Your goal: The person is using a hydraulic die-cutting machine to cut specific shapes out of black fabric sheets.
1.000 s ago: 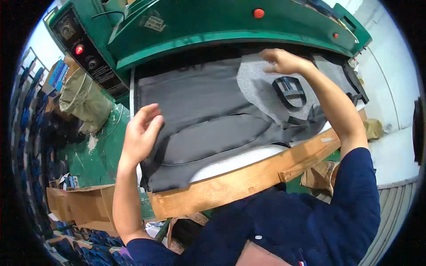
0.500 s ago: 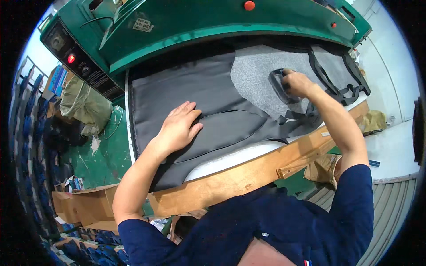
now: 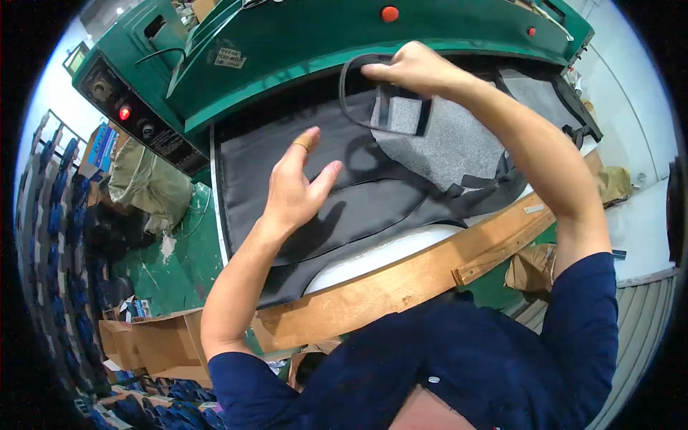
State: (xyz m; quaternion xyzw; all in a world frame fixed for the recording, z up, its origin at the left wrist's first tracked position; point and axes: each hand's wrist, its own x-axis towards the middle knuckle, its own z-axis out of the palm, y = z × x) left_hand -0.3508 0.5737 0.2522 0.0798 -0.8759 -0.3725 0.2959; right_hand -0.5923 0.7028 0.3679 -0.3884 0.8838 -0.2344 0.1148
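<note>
My right hand (image 3: 412, 70) grips a dark, thin-walled cutting die (image 3: 385, 131), a looped metal band with a crosspiece, holding it tilted above the sheet material. Under it lies black sheet material (image 3: 258, 154) with long curved cut lines, and beside that a rough grey piece (image 3: 448, 147) on the press bed. My left hand (image 3: 297, 179) hovers over the black sheet, thumb and index finger spread, a tan band round one finger. It holds nothing. Shadows of the die and my left hand fall on the sheet.
A green press (image 3: 287, 61) with red buttons spans the back; its control panel (image 3: 136, 115) glows red at left. A wooden board (image 3: 358, 297) edges the front. An open carton (image 3: 161, 344), a cloth sack (image 3: 147, 179) and racks of dark dies (image 3: 54, 244) stand at left.
My right hand has lifted the cutting die off the grey piece and brought it left and away from me. My left hand has risen off the black sheet.
</note>
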